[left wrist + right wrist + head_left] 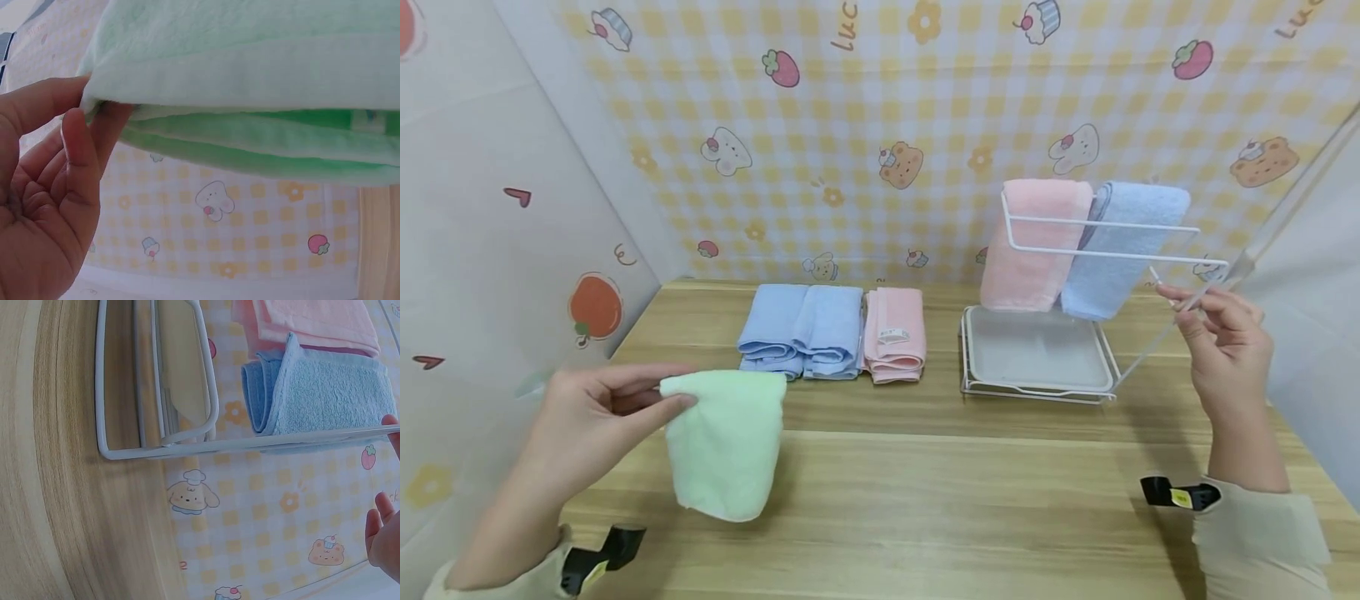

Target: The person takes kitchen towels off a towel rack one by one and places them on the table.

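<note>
My left hand [598, 425] pinches a folded light green towel [726, 450] by its upper left corner, so that it hangs above the table. Its open folds and a small white label show in the left wrist view, where thumb and fingers [109, 128] grip the edge. On the right, my right hand [1228, 350] pinches the slanting side bar of a white wire rack [1120, 254] between thumb and forefinger. Over the rack's top hang a pink towel [1037, 250] and a blue towel [1127, 250], side by side.
Folded blue towels [805, 329] and a folded pink towel [895, 333] lie in a row at the back of the wooden table [910, 500]. A pale tray [1037, 350] sits in the rack's base. A patterned cloth wall [820, 125] stands behind.
</note>
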Demonstrator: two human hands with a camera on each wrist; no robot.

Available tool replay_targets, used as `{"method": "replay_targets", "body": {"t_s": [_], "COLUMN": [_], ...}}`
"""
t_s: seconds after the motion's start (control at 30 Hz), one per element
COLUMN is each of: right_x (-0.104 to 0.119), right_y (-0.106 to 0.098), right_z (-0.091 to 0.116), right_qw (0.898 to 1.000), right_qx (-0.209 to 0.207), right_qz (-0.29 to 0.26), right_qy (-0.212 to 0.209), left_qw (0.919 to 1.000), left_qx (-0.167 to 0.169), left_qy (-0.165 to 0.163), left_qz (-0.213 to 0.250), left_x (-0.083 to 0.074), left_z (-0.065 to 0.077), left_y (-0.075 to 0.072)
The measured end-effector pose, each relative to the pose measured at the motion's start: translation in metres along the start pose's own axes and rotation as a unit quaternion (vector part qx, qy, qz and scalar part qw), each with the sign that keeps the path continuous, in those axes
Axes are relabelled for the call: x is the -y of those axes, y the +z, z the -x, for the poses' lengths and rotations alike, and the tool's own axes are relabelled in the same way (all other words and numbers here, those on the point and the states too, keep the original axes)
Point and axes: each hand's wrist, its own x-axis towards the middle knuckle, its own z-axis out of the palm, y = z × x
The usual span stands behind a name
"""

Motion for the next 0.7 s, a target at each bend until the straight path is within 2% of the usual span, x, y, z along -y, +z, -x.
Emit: {"method": "replay_targets", "body": {"t_s": [0.1, 0.23, 0.43, 0.57, 0.7], "right_x": [0.0, -0.001, -0.002, -0.002, -0.002], "right_y": [0.0, 0.0, 0.001, 0.001, 0.0], "right_z": [0.0, 0.0, 0.0, 0.001, 0.0], "right_qw": [1.0, 1.0, 1.0, 0.999, 0.999], "right_qx": [-0.001, -0.002, 0.001, -0.002, -0.002], "right_qz": [0.001, -0.008, -0.024, -0.031, -0.033], "right_qy": [0.004, 0.006, 0.007, 0.006, 0.004], "left_qw": [0.9992, 0.9957, 0.9904, 0.982, 0.9747], "left_qx": [0.023, 0.051, 0.091, 0.128, 0.147], "left_qy": [-0.029, -0.067, -0.095, -0.129, -0.15], "left_qz": [-0.014, -0.039, -0.044, -0.052, -0.077], "left_x": [0.006, 0.011, 0.029, 0.042, 0.056], "left_z": [0.003, -0.002, -0.025, -0.043, -0.057], "left_y": [-0.003, -0.003, 0.005, 0.011, 0.017]}}
